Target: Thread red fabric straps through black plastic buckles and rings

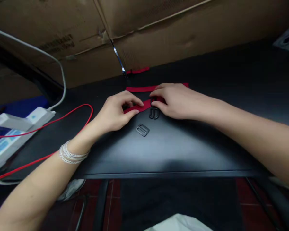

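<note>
My left hand (118, 110) pinches the left part of a short red webbing strap (146, 104) between thumb and fingers. At the strap's other side, my right hand (175, 101) has its thumb and index finger closed round a black plastic strap hook (154, 113). The hook's looped lower end shows below the fingertips; its upper part and the strap's right end are partly hidden by that hand. A black slider buckle (143, 129) with parallel slots lies flat on the table, a little nearer to me. Behind both hands a second red strap (140, 89) lies straight, partly covered by my right hand.
Cardboard boxes (159, 45) line the back of the black table (139, 154). Another red strap piece (141, 70) lies against them. At left are a white power strip (12, 141), a grey-white cable (62, 73) and a red cable (86, 105). A pale object (287, 38) sits far right.
</note>
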A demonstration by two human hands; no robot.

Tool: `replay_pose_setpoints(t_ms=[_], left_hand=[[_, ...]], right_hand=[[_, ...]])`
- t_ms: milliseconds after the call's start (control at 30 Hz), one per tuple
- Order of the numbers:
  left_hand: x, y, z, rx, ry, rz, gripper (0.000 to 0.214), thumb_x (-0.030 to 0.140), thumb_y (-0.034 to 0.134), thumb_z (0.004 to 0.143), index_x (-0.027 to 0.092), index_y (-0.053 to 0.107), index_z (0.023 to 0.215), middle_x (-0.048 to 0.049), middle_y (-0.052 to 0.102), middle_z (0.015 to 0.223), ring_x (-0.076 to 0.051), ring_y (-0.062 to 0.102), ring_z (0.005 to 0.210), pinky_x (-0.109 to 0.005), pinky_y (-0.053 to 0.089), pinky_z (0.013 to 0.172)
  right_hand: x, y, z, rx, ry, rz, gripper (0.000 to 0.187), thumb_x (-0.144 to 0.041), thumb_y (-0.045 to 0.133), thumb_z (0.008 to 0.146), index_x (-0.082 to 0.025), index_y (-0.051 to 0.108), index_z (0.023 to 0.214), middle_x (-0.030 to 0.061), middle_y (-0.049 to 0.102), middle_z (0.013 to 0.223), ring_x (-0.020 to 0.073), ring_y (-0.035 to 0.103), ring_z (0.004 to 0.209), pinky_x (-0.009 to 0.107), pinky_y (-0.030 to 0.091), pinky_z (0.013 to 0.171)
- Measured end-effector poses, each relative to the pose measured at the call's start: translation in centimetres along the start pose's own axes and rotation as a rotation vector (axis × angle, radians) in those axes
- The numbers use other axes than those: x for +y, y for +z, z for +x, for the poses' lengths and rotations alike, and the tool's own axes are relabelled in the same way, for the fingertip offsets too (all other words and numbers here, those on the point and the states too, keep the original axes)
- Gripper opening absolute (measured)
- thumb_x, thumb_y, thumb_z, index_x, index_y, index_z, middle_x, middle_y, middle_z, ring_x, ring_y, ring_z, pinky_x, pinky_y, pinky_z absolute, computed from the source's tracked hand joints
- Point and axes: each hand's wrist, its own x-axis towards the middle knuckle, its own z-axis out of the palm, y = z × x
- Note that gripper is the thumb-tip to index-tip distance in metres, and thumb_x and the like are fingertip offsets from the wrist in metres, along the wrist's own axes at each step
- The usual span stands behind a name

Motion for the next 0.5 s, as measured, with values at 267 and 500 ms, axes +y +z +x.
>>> replay_pose_setpoints(t_ms=[267,500], left_hand=[[-0.03,0.06,0.01,0.009,-0.075,0.018,0.018,0.030,0.062,0.084,0.021,0.076,0.092,-0.0027,0.076,0.091,-0.017,0.065,0.076,-0.029,0.051,0.073],[0.20,0.10,-0.17,0.202,-0.003,-0.110,0.015,0.021,0.063,0.086,0.017,0.074,0.093,-0.0054,0.070,0.097,-0.015,0.067,0.078,-0.030,0.056,0.074]], right_hand=[[-0.11,-0.32,-0.07,0.019,0.072,-0.032,0.044,-0.022,0.045,0.093,-0.016,0.065,0.131,0.0154,0.062,0.137,0.0337,0.061,0.124,0.049,0.047,0.109],[0.18,0.08,-0.06,0.090,0.042,0.003,0.057,-0.018,0.050,0.088,-0.014,0.054,0.145,0.0172,0.058,0.141,0.0350,0.057,0.131,0.050,0.045,0.113]])
